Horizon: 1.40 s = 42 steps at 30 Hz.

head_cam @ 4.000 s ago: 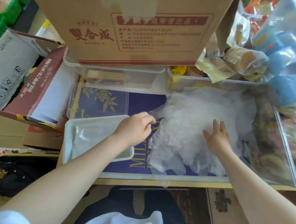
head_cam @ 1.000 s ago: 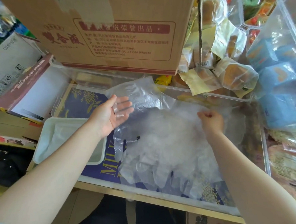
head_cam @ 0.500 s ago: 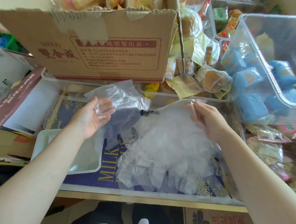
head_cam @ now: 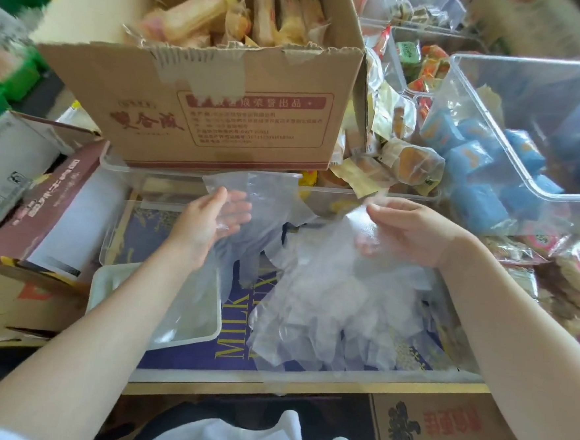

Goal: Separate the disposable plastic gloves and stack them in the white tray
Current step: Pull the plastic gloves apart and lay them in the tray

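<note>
Now your two hands pull one thin glove away from the bunch.

From the head camera, your left hand (head_cam: 213, 219) has its fingers straight and spread behind the single glove (head_cam: 252, 196), which hangs at about 11 o'clock above the white tray (head_cam: 106, 281). Your right hand (head_cam: 415, 230) pinches the top edge of the glove pile (head_cam: 330, 305); this pile hangs down over the blue printed surface (head_cam: 236, 333), at 3 o'clock from the tray. A cardboard box (head_cam: 220, 112) of snacks stands at 12 o'clock.
</note>
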Each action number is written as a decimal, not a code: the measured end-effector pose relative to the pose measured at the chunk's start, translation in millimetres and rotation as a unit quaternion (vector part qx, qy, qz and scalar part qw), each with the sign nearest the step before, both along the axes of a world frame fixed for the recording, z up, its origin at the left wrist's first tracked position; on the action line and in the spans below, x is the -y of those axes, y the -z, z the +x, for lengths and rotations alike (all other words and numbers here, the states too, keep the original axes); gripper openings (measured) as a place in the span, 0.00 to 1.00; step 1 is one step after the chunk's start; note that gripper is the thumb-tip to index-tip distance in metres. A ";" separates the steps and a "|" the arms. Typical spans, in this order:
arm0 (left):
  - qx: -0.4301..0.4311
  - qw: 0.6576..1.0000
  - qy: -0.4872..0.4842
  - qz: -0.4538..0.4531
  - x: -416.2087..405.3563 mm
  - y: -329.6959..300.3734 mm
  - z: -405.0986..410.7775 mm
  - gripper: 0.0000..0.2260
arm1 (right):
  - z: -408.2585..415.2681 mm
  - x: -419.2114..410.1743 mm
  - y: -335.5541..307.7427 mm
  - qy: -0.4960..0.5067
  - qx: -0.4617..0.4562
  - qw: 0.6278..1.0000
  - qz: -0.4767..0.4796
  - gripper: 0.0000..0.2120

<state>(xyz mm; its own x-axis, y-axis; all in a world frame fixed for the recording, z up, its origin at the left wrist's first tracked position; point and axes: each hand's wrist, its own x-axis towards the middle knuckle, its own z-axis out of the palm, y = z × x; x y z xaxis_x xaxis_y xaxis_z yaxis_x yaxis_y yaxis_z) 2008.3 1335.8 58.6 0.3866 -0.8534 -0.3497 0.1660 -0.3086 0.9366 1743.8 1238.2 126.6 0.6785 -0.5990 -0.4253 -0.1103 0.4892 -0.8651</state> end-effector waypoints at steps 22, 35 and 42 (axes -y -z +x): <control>-0.139 0.986 0.092 0.027 5.7 -19.8 12.0 0.18 | 55.0 -20.1 1.1 0.284 -0.181 0.930 -0.147 0.10; -0.072 0.993 0.052 -0.083 -1.2 -30.1 -24.6 0.14 | 65.4 -46.6 22.3 0.362 -0.233 0.844 -0.320 0.20; -0.076 0.984 0.128 -0.100 -18.3 -17.2 -57.4 0.13 | 120.8 -86.5 48.1 0.242 -0.185 0.907 -0.292 0.14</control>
